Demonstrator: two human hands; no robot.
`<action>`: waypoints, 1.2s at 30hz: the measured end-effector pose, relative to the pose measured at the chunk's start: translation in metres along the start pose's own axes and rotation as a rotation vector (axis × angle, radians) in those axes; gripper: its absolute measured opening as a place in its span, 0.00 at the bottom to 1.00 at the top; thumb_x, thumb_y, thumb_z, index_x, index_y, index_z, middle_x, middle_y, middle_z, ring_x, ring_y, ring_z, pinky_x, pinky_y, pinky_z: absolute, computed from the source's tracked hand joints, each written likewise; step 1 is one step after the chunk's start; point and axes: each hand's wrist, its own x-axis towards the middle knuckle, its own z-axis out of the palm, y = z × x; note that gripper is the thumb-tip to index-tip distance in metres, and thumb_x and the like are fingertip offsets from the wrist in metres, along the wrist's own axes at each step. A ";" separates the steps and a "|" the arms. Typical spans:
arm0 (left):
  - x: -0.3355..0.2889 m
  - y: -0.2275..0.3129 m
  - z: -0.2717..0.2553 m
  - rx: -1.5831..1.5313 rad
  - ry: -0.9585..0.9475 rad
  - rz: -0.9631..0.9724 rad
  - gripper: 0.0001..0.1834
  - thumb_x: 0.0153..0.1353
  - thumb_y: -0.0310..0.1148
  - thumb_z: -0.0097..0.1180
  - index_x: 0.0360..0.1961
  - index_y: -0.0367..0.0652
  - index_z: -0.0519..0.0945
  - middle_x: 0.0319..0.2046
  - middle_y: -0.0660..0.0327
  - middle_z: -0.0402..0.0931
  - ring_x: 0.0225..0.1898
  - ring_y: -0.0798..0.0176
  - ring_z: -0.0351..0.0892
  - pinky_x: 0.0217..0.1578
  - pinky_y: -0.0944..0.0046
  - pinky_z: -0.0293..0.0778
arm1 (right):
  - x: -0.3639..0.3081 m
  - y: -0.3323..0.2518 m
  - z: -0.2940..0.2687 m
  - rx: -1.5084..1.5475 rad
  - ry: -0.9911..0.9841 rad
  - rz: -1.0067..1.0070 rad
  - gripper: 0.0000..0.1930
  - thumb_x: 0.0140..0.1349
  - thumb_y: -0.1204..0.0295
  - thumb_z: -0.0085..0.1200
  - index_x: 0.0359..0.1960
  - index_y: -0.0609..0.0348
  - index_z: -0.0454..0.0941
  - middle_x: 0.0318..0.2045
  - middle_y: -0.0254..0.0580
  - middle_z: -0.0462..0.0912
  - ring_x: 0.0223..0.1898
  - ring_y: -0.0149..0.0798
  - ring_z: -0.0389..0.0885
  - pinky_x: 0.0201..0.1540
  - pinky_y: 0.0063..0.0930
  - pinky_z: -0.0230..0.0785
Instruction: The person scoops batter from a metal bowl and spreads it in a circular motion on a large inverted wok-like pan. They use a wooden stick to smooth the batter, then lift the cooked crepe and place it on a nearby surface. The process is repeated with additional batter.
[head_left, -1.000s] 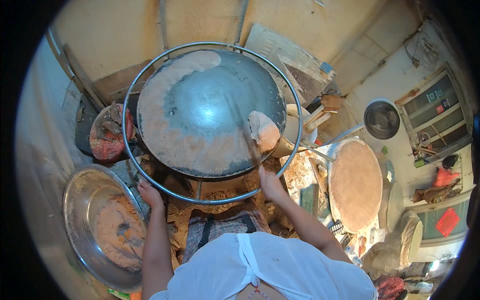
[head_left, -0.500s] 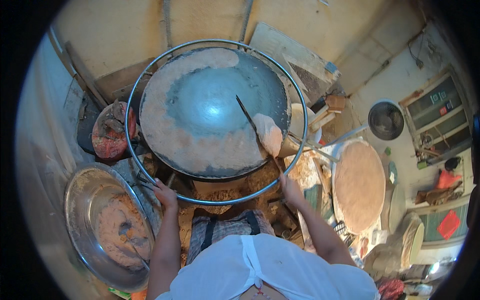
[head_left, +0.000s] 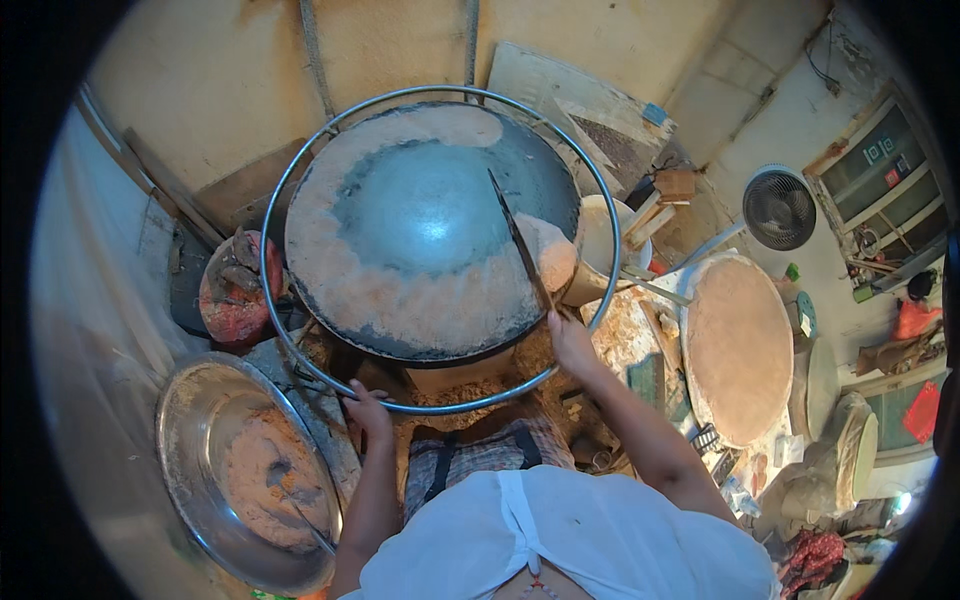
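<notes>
A large round dark griddle stands in front of me, its outer band coated with pale pinkish-brown batter and its shiny middle bare. A metal ring runs around it. My left hand is closed on the ring's near left part. In my right hand, at the griddle's near right edge, is the handle end of a long dark spreading blade. The blade slants far-left across the surface, and a thick lump of batter lies against its right side.
At lower left sits a wide metal basin with more batter and a utensil. A reddish tub stands left of the griddle. On the right are a round tray with a pale brown sheet, a bucket and a fan.
The blade and batter lump have moved slightly away from me along the right side, leaving more coated surface there. My left hand has slid rightward along the ring. The whole view has shifted a little.
</notes>
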 end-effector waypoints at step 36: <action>0.060 0.018 -0.044 0.102 0.002 0.102 0.29 0.71 0.53 0.38 0.32 0.33 0.75 0.19 0.61 0.72 0.21 0.63 0.72 0.20 0.63 0.67 | -0.040 0.038 -0.008 0.008 -0.202 0.145 0.26 0.72 0.55 0.29 0.37 0.67 0.72 0.31 0.60 0.79 0.33 0.63 0.79 0.38 0.52 0.70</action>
